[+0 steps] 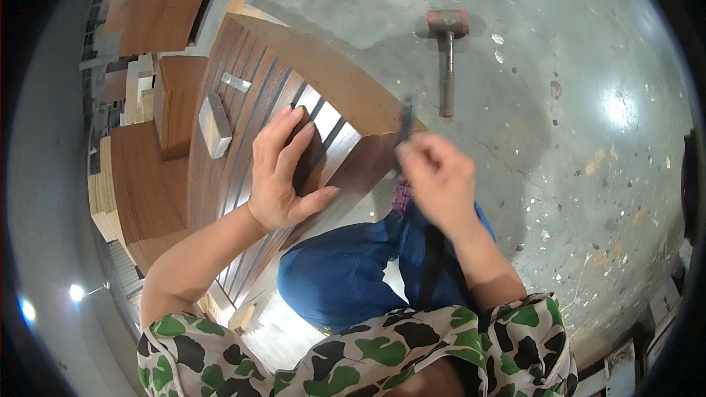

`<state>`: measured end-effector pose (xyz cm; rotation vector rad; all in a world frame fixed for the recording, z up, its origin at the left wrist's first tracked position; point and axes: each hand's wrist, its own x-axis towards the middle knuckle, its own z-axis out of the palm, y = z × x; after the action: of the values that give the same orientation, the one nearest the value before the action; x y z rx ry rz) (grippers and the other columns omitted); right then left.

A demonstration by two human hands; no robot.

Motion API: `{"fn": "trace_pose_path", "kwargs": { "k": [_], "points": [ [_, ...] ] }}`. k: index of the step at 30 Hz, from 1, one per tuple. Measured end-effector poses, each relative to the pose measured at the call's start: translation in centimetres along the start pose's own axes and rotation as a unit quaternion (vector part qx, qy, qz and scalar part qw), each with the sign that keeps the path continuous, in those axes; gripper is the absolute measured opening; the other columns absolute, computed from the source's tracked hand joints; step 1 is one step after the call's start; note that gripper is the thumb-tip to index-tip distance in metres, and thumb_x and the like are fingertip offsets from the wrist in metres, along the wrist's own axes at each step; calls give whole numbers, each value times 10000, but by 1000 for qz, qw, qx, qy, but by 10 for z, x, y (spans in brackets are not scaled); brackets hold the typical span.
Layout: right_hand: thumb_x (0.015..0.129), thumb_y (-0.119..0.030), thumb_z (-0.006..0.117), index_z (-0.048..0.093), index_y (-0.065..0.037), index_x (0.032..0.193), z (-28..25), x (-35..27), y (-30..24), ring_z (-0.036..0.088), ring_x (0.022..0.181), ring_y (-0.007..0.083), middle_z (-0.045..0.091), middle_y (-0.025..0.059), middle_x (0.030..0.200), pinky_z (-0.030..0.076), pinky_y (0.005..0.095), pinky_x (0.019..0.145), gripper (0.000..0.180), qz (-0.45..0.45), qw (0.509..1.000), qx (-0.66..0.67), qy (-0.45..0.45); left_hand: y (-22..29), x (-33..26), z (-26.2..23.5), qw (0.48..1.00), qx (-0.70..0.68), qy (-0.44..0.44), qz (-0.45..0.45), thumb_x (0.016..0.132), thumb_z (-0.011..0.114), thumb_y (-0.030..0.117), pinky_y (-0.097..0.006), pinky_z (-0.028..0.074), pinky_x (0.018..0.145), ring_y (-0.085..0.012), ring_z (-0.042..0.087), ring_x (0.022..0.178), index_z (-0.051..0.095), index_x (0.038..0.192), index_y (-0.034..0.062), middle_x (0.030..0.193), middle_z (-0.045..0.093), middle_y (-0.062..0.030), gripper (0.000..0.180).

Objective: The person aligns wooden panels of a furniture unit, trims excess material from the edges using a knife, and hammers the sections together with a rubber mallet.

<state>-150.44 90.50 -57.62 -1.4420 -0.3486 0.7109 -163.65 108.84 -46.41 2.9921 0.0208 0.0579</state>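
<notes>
My left hand [283, 169] lies with its fingers spread on the shiny, dark-striped top of a large brown wooden box-like piece [353, 95]. At the near right corner of that piece, my right hand [441, 180] is closed on a dark narrow strip [406, 129], which is blurred by motion. A similar black band [432, 268] hangs below this hand across my blue trousers; whether it is the same strip I cannot tell. On the striped top, farther left, rest a silvery block [215, 126] and a small flat metal piece [236, 82].
A mallet [448, 62] with a red-edged head lies on the paint-spotted grey floor [573, 169], beyond my right hand. Brown boards [151, 184] are stacked on the left, and another large brown panel [158, 4] stands at the far left.
</notes>
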Motion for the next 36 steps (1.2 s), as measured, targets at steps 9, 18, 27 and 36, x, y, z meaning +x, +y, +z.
{"fn": "trace_pose_path", "kwargs": {
  "k": [9,18,27,36],
  "points": [
    [796,-71,641,633,-21,840,14,-13,-44,610,600,247,606,133,697,477,304,558,67,-160,986,41,10,3,6,4,999,-1,35,0,752,693,420,-481,307,1025,-420,400,1257,464,1291,0,1375,396,-223,721],
    [767,-24,617,603,-11,806,10,12,-30,599,623,315,603,170,720,480,348,570,43,-205,978,-20,44,5,9,2,1000,9,19,10,787,656,395,-469,271,1071,-400,353,1301,430,1318,-37,1395,373,-242,721],
    [903,-116,610,628,-12,906,-12,41,-36,483,628,27,566,-44,723,396,199,525,106,-6,961,225,-159,5,10,4,1000,4,21,14,761,681,374,-475,264,1079,-395,348,1303,420,1324,-44,1393,369,-244,748],
    [856,-143,659,629,-28,786,-50,65,103,488,534,60,573,-16,656,379,222,456,137,209,966,85,-127,4,15,6,1000,-11,14,23,790,658,387,-491,248,1088,-404,322,1316,403,1325,-64,1408,331,-258,745]
  ]
}}
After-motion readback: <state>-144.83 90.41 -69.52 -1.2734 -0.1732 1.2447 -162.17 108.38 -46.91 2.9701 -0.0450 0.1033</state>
